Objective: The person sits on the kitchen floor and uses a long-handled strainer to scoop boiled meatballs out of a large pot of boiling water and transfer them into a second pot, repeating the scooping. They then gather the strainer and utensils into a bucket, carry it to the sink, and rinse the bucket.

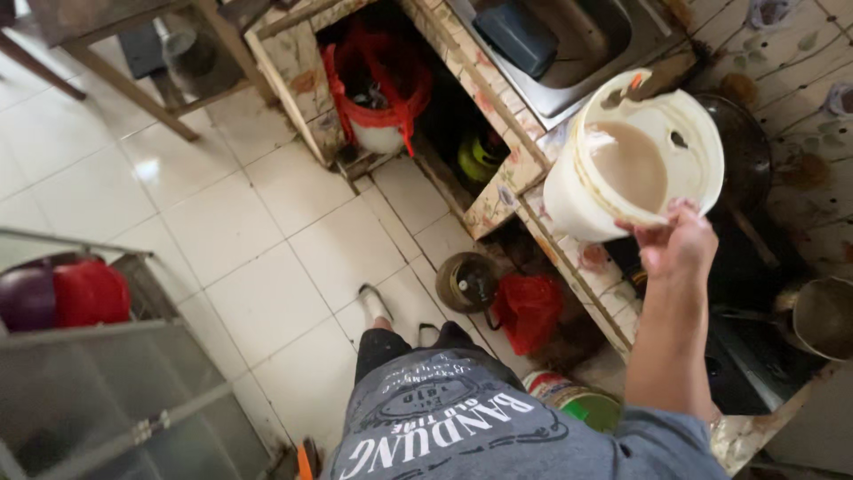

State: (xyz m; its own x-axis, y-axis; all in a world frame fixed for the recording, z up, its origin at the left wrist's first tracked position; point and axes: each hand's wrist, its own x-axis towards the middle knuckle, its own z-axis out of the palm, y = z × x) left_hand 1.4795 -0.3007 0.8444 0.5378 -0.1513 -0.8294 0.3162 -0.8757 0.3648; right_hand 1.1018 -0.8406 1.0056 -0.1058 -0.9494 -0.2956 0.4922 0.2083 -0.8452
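My right hand [680, 244] grips the rim of a white plastic bucket [577, 191] and holds it up, tilted, above the tiled counter edge. Pale brown liquid [633, 164] fills part of the bucket. Just behind the bucket sits a dark wok [746, 147] on the black stove [755, 356]. My left hand is out of view.
A steel sink [613, 44] holds a dark blue container [517, 37]. Under the counter are a red-bagged bin [380, 98], a gas cylinder [466, 283] and a red bag [529, 309]. A metal pot [822, 316] sits at right. A glass cabinet [98, 373] stands at left on the white tile floor [267, 240].
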